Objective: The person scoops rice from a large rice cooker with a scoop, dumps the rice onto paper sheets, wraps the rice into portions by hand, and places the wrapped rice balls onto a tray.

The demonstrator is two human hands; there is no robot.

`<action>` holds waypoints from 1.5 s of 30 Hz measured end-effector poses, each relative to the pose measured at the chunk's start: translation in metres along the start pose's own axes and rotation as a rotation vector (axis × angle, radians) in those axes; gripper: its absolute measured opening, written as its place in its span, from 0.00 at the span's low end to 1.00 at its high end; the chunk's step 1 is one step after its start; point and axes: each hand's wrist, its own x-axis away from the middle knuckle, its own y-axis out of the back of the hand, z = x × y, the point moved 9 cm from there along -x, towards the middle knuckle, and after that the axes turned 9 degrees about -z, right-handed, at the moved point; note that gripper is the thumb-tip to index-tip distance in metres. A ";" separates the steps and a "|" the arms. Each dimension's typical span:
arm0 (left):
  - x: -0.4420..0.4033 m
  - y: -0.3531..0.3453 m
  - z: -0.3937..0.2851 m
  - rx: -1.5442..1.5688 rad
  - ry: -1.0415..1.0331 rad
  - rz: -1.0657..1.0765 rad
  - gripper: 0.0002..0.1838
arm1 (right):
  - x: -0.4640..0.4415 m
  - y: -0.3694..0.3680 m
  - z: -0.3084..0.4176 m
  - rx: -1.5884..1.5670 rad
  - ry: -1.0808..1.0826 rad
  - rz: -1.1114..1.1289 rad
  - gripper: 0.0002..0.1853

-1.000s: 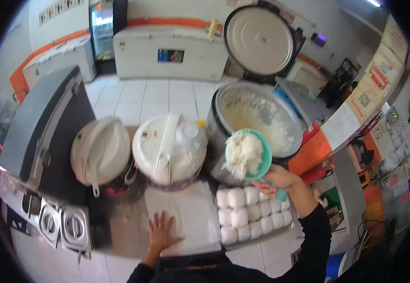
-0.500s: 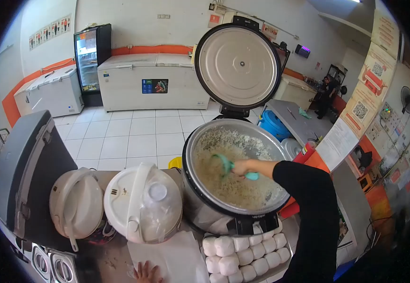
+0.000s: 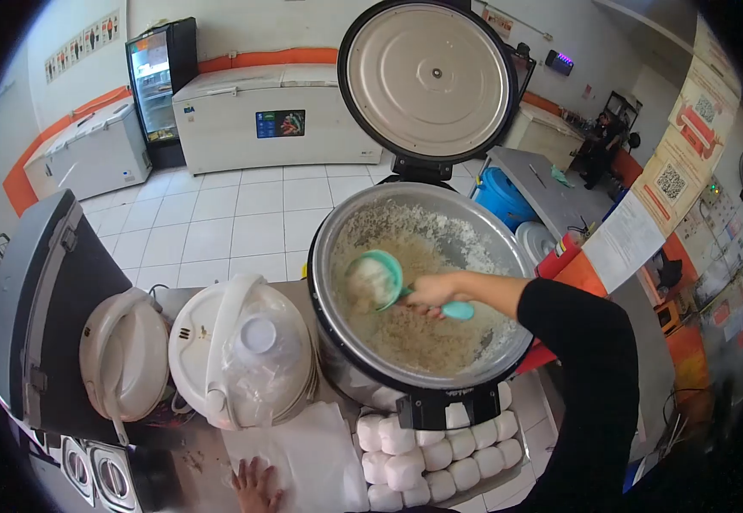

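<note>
My right hand is closed round the handle of a teal ladle inside a large open rice cooker. White rice fills the ladle's bowl, which is tilted up above the cooked rice in the pot. More rice clings to the pot's inner wall. My left hand lies with fingers spread on a stack of white paper sheets on the counter. Right of the paper, several rounded white packets sit in rows and partly stacked on a tray.
Two smaller white rice cookers, one near and one further left, stand beside a dark grey box. A clear plastic bag with a cup rests on the nearer lid. The big cooker's lid stands upright. Across the room a person stands.
My right hand has brought the ladle up from the rice, its bowl now turned upward and holding rice. My left hand stays on the paper. The view has shifted slightly.
</note>
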 end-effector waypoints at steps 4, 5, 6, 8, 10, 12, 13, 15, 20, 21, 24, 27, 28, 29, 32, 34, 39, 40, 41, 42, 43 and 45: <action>-0.009 0.035 -0.023 0.083 -0.076 -0.113 0.34 | 0.060 0.021 -0.005 -0.129 0.032 -0.036 0.12; -0.004 0.033 -0.017 0.089 -0.073 -0.109 0.34 | 0.082 0.020 0.000 -0.176 0.071 -0.024 0.12; -0.001 0.015 -0.004 0.060 -0.015 -0.009 0.40 | 0.101 0.017 0.004 -0.219 0.100 0.003 0.11; 0.008 -0.002 0.007 0.028 0.053 0.113 0.46 | 0.141 0.001 0.012 -0.254 0.143 0.014 0.11; 0.002 0.007 -0.003 -0.009 0.030 0.125 0.48 | 0.175 -0.032 0.017 -0.257 0.140 0.025 0.11; 0.003 0.002 0.000 -0.107 -0.010 0.125 0.50 | 0.196 -0.075 0.020 -0.129 0.180 0.076 0.10; 0.002 0.004 0.000 -0.125 -0.036 0.115 0.51 | 0.200 -0.104 0.018 -0.194 0.097 0.096 0.10; 0.001 0.010 0.000 -0.130 -0.073 0.085 0.53 | 0.187 -0.170 -0.004 -0.265 0.054 0.282 0.09; -0.001 0.017 0.011 -0.121 -0.097 0.048 0.58 | 0.074 -0.312 -0.050 -0.209 0.096 0.390 0.16; -0.002 0.019 0.010 -0.116 -0.096 0.051 0.59 | 0.041 -0.325 -0.059 -0.090 0.107 0.282 0.18; -0.001 0.019 0.013 -0.091 -0.093 0.037 0.61 | -0.017 -0.344 -0.048 0.334 0.291 -0.007 0.24; 0.000 0.019 0.015 -0.050 -0.081 0.025 0.63 | -0.016 -0.346 -0.027 0.800 0.369 -0.333 0.25; 0.001 0.017 0.016 -0.040 -0.084 0.016 0.64 | 0.011 -0.347 -0.008 0.813 0.380 -0.481 0.27; 0.003 0.017 0.017 -0.029 -0.089 0.009 0.65 | 0.030 -0.350 0.003 0.823 0.390 -0.631 0.30; 0.005 0.016 0.019 -0.023 -0.090 -0.018 0.67 | 0.056 -0.405 -0.024 0.944 0.454 -0.766 0.34; 0.007 0.014 0.021 -0.029 -0.086 -0.012 0.68 | 0.055 -0.435 -0.045 0.999 0.419 -0.756 0.38; 0.007 0.007 0.021 -0.079 -0.058 0.035 0.69 | 0.053 -0.435 -0.050 0.811 0.327 -0.825 0.39; 0.008 0.010 0.020 -0.061 -0.064 0.015 0.69 | 0.051 -0.438 -0.055 0.787 0.311 -0.804 0.39; 0.006 0.014 0.020 -0.045 -0.069 -0.011 0.69 | 0.049 -0.437 -0.055 0.781 0.314 -0.811 0.39; 0.006 0.015 0.020 -0.049 -0.072 -0.016 0.69 | 0.049 -0.434 -0.053 0.757 0.306 -0.807 0.39; 0.006 0.015 0.020 -0.051 -0.073 -0.023 0.70 | 0.050 -0.431 -0.052 0.731 0.294 -0.803 0.39; 0.007 0.016 0.016 -0.044 -0.077 -0.032 0.70 | 0.045 -0.429 -0.045 0.691 0.261 -0.797 0.39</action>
